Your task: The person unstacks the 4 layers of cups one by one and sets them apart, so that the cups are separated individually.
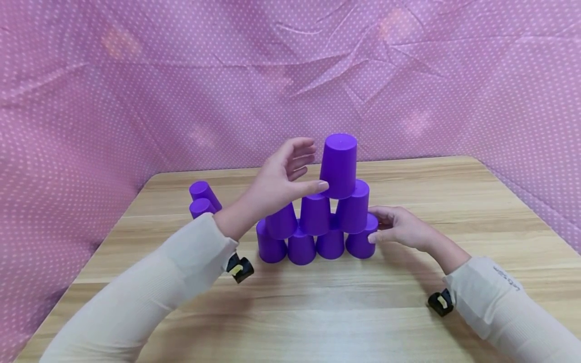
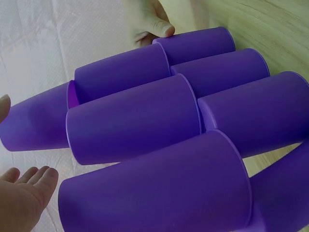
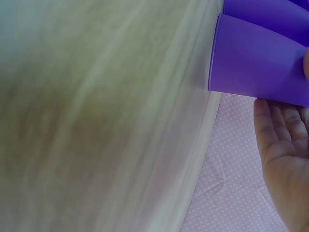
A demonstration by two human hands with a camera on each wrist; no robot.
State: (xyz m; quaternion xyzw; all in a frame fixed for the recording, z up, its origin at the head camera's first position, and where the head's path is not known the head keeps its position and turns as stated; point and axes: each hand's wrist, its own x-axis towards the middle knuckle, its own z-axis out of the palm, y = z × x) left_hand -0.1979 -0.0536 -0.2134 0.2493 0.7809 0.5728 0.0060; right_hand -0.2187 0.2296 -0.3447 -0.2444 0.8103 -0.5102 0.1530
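Observation:
Purple cups stand upside down in a three-tier stack. A single cup (image 1: 339, 166) tops it, resting over the center and right cups of a middle row of three. Beside that top cup, my left hand (image 1: 283, 179) has its fingers spread and a gap between fingers and cup; whether the thumb touches cannot be told. At the right end of the bottom row, my right hand (image 1: 404, 229) holds the end cup (image 3: 260, 63), thumb on the near side and fingers behind. Several cups, including one bottom cup (image 1: 301, 247), form that lowest row.
Two more purple cups (image 1: 200, 190) are visible at the left of the wooden table (image 1: 317, 312), partly hidden by my left forearm. A pink dotted cloth (image 1: 227, 91) hangs behind and at the sides. Small black cameras (image 1: 440, 302) are strapped to both wrists.

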